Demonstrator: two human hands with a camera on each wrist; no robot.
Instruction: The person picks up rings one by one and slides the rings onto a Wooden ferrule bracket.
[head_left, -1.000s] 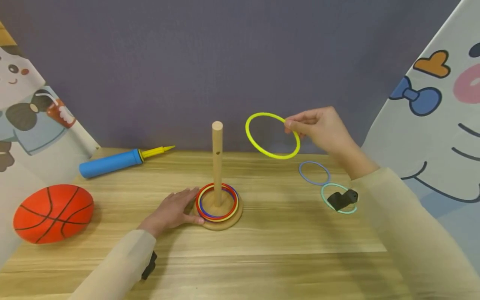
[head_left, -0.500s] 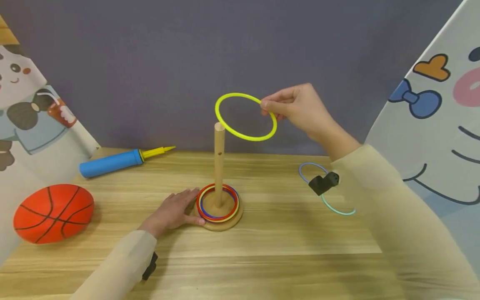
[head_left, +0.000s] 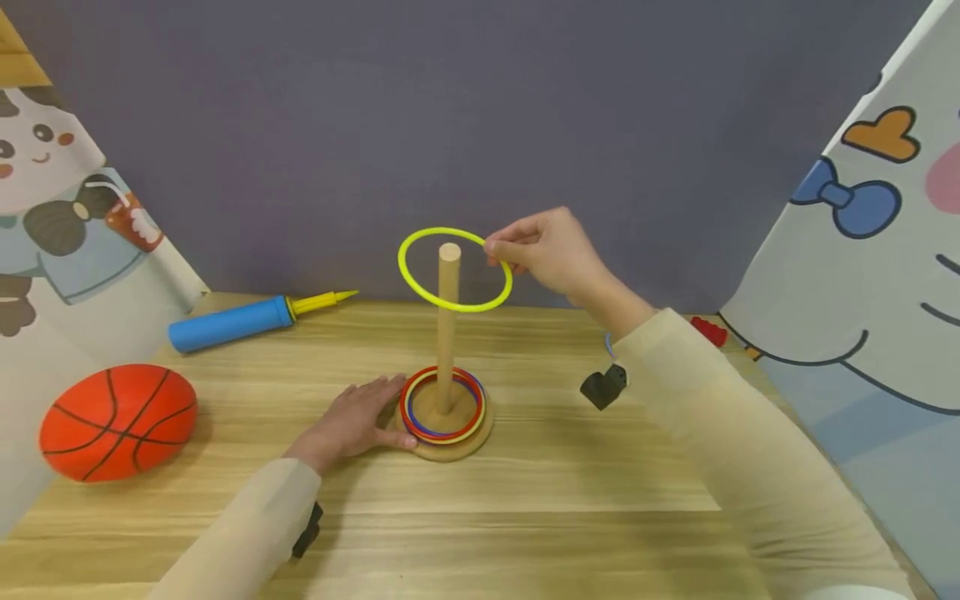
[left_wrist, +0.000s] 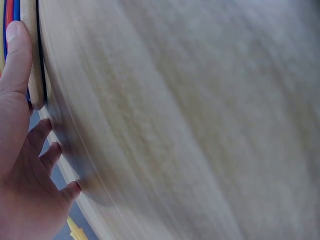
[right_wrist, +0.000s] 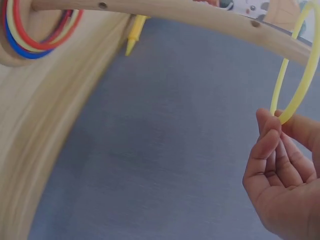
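Between thumb and fingers my right hand [head_left: 558, 254] pinches a bright yellow ring [head_left: 420, 293] by its right side. The ring encircles the top of an upright wooden post [head_left: 446, 350], as the right wrist view also shows with the ring [right_wrist: 304, 92] around the post [right_wrist: 200, 14]. At the post's foot, red, yellow and blue rings [head_left: 406, 408] lie stacked on a round wooden base [head_left: 450, 452]. My left hand [head_left: 352, 421] rests at the left of this base, thumb at its front edge and fingers behind. In the left wrist view the thumb lies against the base [left_wrist: 34, 75].
A blue pump [head_left: 232, 324] with a yellow nozzle lies at the back left. An orange-red basketball [head_left: 120, 423], flattened in shape, sits at the left. Behind my right sleeve show part of a blue ring [head_left: 609, 344] and a red object [head_left: 708, 331]. A grey wall stands behind the table.
My right hand has carried the yellow ring leftward, up and then down, from right of the post to around its top. The left hand stays at the base.
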